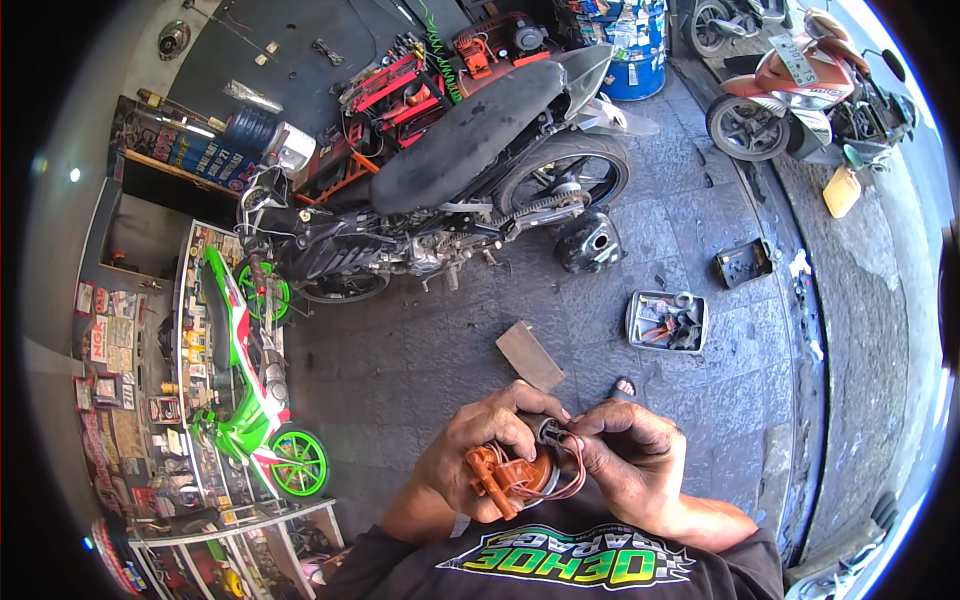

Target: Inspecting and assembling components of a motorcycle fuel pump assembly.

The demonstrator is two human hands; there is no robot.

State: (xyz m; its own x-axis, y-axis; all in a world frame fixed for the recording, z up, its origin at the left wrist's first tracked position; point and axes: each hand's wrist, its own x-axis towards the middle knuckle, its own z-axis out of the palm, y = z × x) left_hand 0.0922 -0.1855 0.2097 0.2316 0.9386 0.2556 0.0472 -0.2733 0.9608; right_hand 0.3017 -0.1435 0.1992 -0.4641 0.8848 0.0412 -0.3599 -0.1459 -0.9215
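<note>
Orange plastic part [505,482] sits between the fingers, held up in front of the chest, with a grey cylinder [535,428] beside it and thin wires [577,478] looping from the cylinder's end down to the part's right side. The left hand [465,440] has its fingers curled closed around the part and the cylinder, thumb bent over the top. The right hand [640,465] has its thumb and forefinger drawn into a narrow pinch on the thin wires by the cylinder's open end; the exact spot they grip is hidden. Just below the fingers spreads a dark printed shirt [415,565]. Just beyond the fingertips a brown block [530,356] lies on the paved floor [430,355], with a sandalled foot [624,387] to the right of it. Farther out, ahead and right of the fingers, are a grey tray [660,349] of small parts, a dark tray [757,262] and a pale yellow jug [842,192]. Straight ahead, well apart from the fingers, a black tank [582,245] lies near the rear wheel of a black motorcycle [465,140]. Left of the fingers stands a green motorbike [250,425], and far ahead to their right, a red scooter [775,88]
</note>
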